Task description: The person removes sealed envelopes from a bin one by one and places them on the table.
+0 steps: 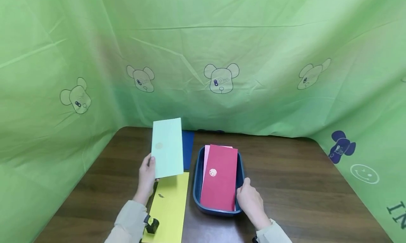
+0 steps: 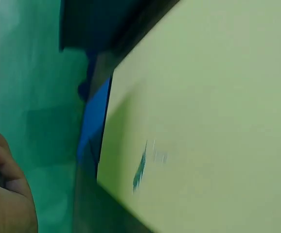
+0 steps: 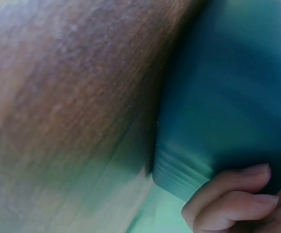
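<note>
My left hand (image 1: 146, 178) holds a mint-green envelope (image 1: 168, 148) by its lower left edge, thumb on the front face. The envelope is tilted up over the far end of a yellow envelope (image 1: 171, 204) with a small dark feather-like print. In the left wrist view, the fingers (image 2: 7, 165) show at the left edge. My right hand (image 1: 250, 200) grips the right rim of a dark blue plastic basin (image 1: 196, 197), its curled fingers (image 3: 228, 204) against the outer wall. A red envelope (image 1: 219, 186) with a round white emblem lies in the basin over a pink envelope (image 1: 207, 152).
A blue envelope (image 1: 188, 148) lies behind the mint-green one, past the yellow envelope's far end. All stand on a dark wooden table (image 1: 285, 176). A green cloth (image 1: 253, 109) with bear-head prints hangs around the back and sides.
</note>
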`<state>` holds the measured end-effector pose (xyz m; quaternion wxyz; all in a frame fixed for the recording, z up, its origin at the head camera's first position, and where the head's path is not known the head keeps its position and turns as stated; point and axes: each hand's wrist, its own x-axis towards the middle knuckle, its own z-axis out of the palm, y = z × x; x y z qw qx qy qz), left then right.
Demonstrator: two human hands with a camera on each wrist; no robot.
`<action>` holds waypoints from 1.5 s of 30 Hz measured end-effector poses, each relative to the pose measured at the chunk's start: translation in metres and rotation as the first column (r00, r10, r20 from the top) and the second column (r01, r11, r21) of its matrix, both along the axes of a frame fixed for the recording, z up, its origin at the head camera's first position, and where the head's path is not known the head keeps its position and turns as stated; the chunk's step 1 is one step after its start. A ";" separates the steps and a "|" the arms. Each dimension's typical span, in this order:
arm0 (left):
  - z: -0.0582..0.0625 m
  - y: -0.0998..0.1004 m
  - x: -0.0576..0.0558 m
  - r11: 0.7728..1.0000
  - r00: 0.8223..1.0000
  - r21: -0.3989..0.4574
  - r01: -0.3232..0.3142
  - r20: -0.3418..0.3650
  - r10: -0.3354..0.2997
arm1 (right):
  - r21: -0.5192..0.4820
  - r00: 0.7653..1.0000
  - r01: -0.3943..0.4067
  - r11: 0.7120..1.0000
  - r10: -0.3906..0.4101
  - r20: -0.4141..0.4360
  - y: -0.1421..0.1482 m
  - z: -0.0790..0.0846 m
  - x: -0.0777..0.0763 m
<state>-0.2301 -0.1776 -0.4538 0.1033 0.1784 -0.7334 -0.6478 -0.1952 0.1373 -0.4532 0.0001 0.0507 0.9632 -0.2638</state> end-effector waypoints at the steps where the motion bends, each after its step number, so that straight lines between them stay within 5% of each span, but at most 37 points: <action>1: -0.001 -0.007 0.001 1.000 1.000 0.006 -0.013 0.004 0.013 | -0.002 1.000 -0.002 1.000 0.002 0.001 0.000 0.000 0.000; 7: -0.006 -0.047 0.009 0.996 0.995 -0.034 -0.086 0.047 0.088 | -0.004 1.000 0.007 1.000 -0.007 0.012 -0.001 -0.002 0.000; 14: -0.017 -0.076 0.018 0.994 0.993 -0.085 -0.068 0.094 0.076 | 0.001 1.000 0.017 1.000 -0.017 -0.021 0.001 -0.002 -0.001; 23: -0.031 -0.093 0.026 0.985 0.981 -0.170 -0.006 0.190 0.039 | -0.006 0.998 0.001 1.000 -0.001 -0.061 -0.002 -0.002 0.001; 31: -0.026 -0.094 0.025 0.975 0.968 -0.212 0.066 0.252 -0.011 | 0.005 0.999 0.011 1.000 -0.011 -0.053 -0.001 -0.002 -0.001; 38: -0.023 -0.100 0.014 0.918 0.936 -0.311 0.244 0.323 -0.140 | 0.003 0.999 0.005 1.000 -0.005 -0.048 -0.002 -0.001 0.000; 42: -0.027 -0.099 0.011 0.867 0.948 -0.423 0.262 0.282 -0.149 | 0.003 0.999 0.006 1.000 -0.006 -0.050 -0.002 -0.001 0.000; 45: -0.030 -0.098 0.007 0.801 0.958 -0.539 0.260 0.249 -0.144 | 0.009 0.998 0.008 1.000 -0.008 -0.060 -0.001 -0.001 0.000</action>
